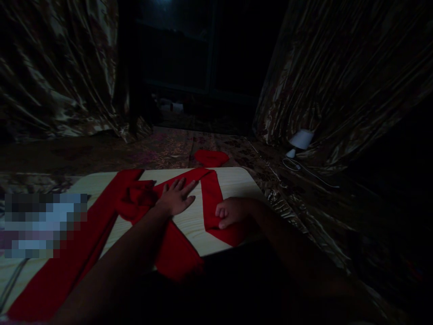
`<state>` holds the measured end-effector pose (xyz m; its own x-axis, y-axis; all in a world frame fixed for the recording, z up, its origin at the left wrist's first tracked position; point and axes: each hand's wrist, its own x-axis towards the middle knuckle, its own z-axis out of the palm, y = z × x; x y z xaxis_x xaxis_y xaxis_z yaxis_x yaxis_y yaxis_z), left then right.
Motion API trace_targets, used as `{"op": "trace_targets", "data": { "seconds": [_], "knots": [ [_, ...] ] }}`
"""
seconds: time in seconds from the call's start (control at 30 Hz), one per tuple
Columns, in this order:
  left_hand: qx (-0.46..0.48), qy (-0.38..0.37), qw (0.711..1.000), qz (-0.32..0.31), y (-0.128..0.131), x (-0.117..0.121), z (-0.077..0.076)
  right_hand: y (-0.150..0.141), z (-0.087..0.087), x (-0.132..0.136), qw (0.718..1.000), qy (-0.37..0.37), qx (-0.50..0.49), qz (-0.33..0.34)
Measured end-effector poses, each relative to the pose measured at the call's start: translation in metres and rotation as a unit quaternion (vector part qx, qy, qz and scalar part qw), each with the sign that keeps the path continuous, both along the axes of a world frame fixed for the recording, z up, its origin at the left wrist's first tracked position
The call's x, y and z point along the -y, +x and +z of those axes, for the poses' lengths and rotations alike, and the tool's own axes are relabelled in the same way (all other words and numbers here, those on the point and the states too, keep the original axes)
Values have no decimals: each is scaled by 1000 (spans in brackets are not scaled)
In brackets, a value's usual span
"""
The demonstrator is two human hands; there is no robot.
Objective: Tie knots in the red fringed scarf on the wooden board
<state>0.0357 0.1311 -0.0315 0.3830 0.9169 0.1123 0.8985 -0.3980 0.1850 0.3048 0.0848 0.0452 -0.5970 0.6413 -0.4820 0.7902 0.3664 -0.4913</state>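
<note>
A long red cloth [84, 239] lies in folded strips across a pale wooden table [233, 178]. My left hand [176, 197] rests flat on the cloth near its middle, fingers stretched out and spread, just right of a bunched part [135, 201]. My right hand [230, 212] is closed, fingers curled, pinching the right strip of the red cloth [211, 198] near the table's front right.
A second red piece [211, 158] lies on the patterned floor beyond the table. A small white lamp [299, 141] and a white cable [311, 174] sit at the right. Shiny dark curtains [338, 81] hang on both sides. The room is dim.
</note>
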Motion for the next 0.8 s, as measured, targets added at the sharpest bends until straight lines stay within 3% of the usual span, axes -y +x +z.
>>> {"op": "trace_targets", "data": {
  "seconds": [0.1,0.2,0.3,0.4,0.47,0.53,0.67,0.73,0.8],
  "knots": [
    [4,57,992,-111,3,9,7,2,2,8,997,-32,0,72],
    [0,17,981,-192,7,14,8,-4,3,17,993,6,21,112],
    [-14,-44,980,-195,10,12,4,-12,4,25,992,52,32,111],
    [-21,-47,981,-185,11,10,1,-18,7,33,992,67,33,102],
    [-18,-34,983,-182,11,9,0,-22,11,41,993,0,24,115],
    [-15,-28,983,-179,12,9,-1,-28,16,51,981,-131,13,140],
    [-13,-30,984,-176,12,8,-3,-39,23,68,909,-377,1,177],
    [-13,-28,984,-178,12,8,-3,-40,22,68,896,-413,-8,166],
    [-10,-22,983,-181,11,10,-3,-37,17,55,922,-367,-35,118]
  ]
}}
